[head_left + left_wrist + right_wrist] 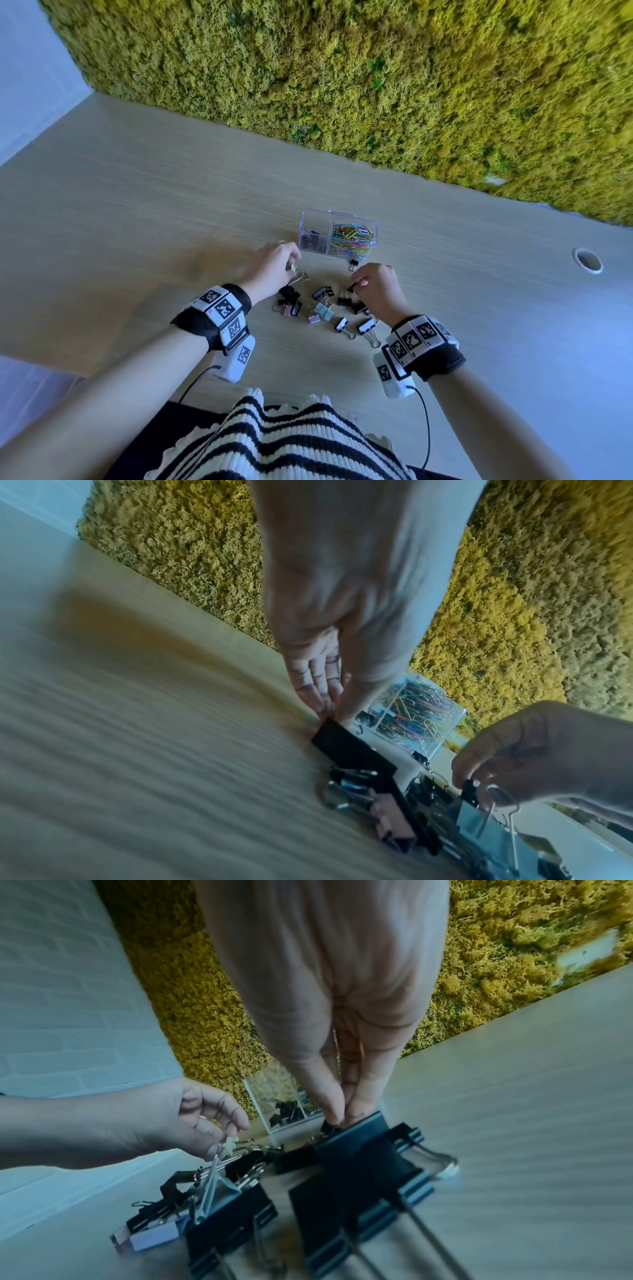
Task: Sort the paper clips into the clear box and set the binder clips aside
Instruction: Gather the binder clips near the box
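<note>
A clear box [310,219] stands on the table; its right compartment holds coloured paper clips [352,236], its left compartment black binder clips [311,240]. In front of it lies a pile of binder clips [322,310], black, pink and pale blue. My left hand [293,265] pinches a small pale binder clip [294,269] just left of the box. My right hand [356,284] pinches a small black binder clip [330,1126] over the pile's right side. In the right wrist view the left hand [226,1139] holds the pale clip [231,1144] by its body.
One black binder clip [353,263] lies alone right in front of the box. A round cable hole [587,261] sits in the wooden table [137,205] at far right. A moss wall [342,68] bounds the table's far edge.
</note>
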The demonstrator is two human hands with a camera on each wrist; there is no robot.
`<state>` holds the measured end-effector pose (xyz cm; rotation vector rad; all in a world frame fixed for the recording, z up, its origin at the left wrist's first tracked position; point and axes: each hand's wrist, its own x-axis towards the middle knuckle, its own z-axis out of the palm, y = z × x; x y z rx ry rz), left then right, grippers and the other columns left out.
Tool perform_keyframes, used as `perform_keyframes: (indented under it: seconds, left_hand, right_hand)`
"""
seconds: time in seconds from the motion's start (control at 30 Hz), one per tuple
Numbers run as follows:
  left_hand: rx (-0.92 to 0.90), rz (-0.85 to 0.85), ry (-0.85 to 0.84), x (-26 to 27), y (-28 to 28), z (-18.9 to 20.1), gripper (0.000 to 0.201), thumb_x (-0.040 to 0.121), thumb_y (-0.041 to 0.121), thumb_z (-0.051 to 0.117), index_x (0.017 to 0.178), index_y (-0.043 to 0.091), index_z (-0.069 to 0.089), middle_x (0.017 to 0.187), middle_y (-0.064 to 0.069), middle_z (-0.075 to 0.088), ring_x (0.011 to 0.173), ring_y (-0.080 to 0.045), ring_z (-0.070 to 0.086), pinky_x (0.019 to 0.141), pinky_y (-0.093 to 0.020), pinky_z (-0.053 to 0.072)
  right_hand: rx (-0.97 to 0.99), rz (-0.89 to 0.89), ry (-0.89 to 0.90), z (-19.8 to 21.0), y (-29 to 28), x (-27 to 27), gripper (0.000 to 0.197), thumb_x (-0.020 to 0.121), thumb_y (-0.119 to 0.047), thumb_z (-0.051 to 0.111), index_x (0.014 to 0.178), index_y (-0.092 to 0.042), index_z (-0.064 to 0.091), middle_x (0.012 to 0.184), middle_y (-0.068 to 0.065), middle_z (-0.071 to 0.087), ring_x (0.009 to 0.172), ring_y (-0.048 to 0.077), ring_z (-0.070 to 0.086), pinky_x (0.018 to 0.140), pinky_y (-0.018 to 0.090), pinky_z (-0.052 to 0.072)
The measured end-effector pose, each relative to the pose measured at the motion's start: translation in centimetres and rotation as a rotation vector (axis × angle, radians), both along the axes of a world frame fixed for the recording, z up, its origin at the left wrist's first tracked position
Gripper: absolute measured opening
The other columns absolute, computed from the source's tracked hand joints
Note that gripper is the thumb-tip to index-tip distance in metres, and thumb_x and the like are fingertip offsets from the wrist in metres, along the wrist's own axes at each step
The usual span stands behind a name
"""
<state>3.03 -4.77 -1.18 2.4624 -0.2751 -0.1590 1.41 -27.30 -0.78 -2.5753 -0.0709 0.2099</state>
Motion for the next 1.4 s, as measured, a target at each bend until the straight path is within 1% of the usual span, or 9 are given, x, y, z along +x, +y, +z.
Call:
perform_keyframes:
  seconds: [0.27,0.43,0.6,0.87,0.97,1.07,1.17,1.27,1.4]
  left_hand:
    - [-0.202,0.061,0.108,0.1,-0.7,0.4,0.029,0.068,-0.002,0.078,0.09,0.013,0.066,0.081,0.001,0.066,0.071,-0.014,0.063,0.071,-0.028,0.056]
    - [-0.32,0.047,0.11,0.2,-1.5,1.0,0.033,0.064,-0.006,0.079,0.089,0.012,0.065,0.078,-0.003,0.067,0.063,-0.013,0.06,0.064,-0.024,0.052]
    - [-0.371,0.004,0.071,0.1,-2.5,2.6,0.036,0.066,-0.006,0.078,0.097,0.008,0.065,0.081,-0.004,0.066,0.066,-0.011,0.058,0.061,-0.018,0.049]
    - [-0.459,0.043,-0.011,0.6,-1.9,3.9,0.039,0.067,-0.002,0.079,0.1,0.01,0.064,0.086,-0.002,0.066,0.071,-0.012,0.064,0.067,-0.02,0.051]
    - [-0.513,0.095,-0.075,1.1,-1.1,3.9,0.034,0.067,0.0,0.08,0.095,0.008,0.063,0.083,-0.003,0.065,0.066,-0.009,0.06,0.062,-0.015,0.048]
    - [-0.497,0.126,-0.113,1.3,0.0,3.3,0.028,0.069,0.003,0.079,0.09,0.009,0.062,0.079,-0.003,0.062,0.065,-0.008,0.054,0.061,-0.011,0.042]
    - [-0.435,0.131,-0.096,1.1,0.9,2.5,0.025,0.071,0.008,0.079,0.092,0.009,0.065,0.082,-0.004,0.064,0.068,-0.01,0.055,0.067,-0.022,0.048]
    - [-0.382,0.13,-0.079,1.0,1.2,1.7,0.028,0.072,0.009,0.079,0.095,0.008,0.064,0.085,-0.003,0.064,0.071,-0.012,0.056,0.067,-0.019,0.048]
    - [-0.308,0.178,-0.101,1.4,1.8,0.7,0.048,0.071,0.015,0.08,0.113,0.013,0.059,0.094,0.0,0.06,0.068,-0.01,0.052,0.066,-0.019,0.046]
  right_hand:
    - [-0.099,0.043,0.068,0.1,-0.8,-0.3,0.019,0.072,0.0,0.066,0.085,-0.011,0.074,0.082,0.005,0.071,0.085,0.023,0.06,0.079,0.036,0.05]
    - [0.276,-0.02,0.034,2.3,-0.3,0.0,0.017,0.072,-0.006,0.076,0.089,-0.01,0.075,0.075,-0.002,0.067,0.063,-0.003,0.053,0.059,0.005,0.038]
    - [0.484,-0.019,0.052,2.9,1.5,0.7,0.036,0.068,-0.004,0.079,0.103,-0.008,0.07,0.069,-0.001,0.061,0.059,0.0,0.05,0.062,0.008,0.04]
    - [0.566,-0.021,0.013,4.1,3.7,2.0,0.014,0.071,-0.003,0.075,0.085,-0.002,0.074,0.069,0.005,0.066,0.051,-0.004,0.044,0.055,0.013,0.035]
    - [0.445,0.008,-0.197,6.1,4.5,3.0,0.012,0.074,-0.008,0.074,0.086,-0.006,0.074,0.077,0.0,0.069,0.058,-0.008,0.052,0.057,0.008,0.036]
    - [0.21,-0.012,-0.429,7.4,5.5,4.4,0.009,0.079,-0.015,0.07,0.086,-0.011,0.074,0.08,-0.003,0.07,0.081,0.014,0.05,0.063,0.026,0.039]
    - [0.036,0.009,-0.422,6.9,6.1,5.8,0.013,0.08,-0.021,0.069,0.087,-0.012,0.073,0.081,0.002,0.071,0.089,0.021,0.045,0.067,0.032,0.041]
    - [0.004,0.044,-0.371,5.9,5.8,6.1,0.026,0.077,-0.026,0.072,0.099,-0.014,0.071,0.084,0.001,0.068,0.09,0.023,0.045,0.072,0.037,0.044]
    - [0.114,0.012,-0.613,5.4,4.2,4.4,0.016,0.074,-0.012,0.069,0.09,-0.01,0.07,0.078,0.002,0.065,0.081,0.022,0.049,0.068,0.031,0.044]
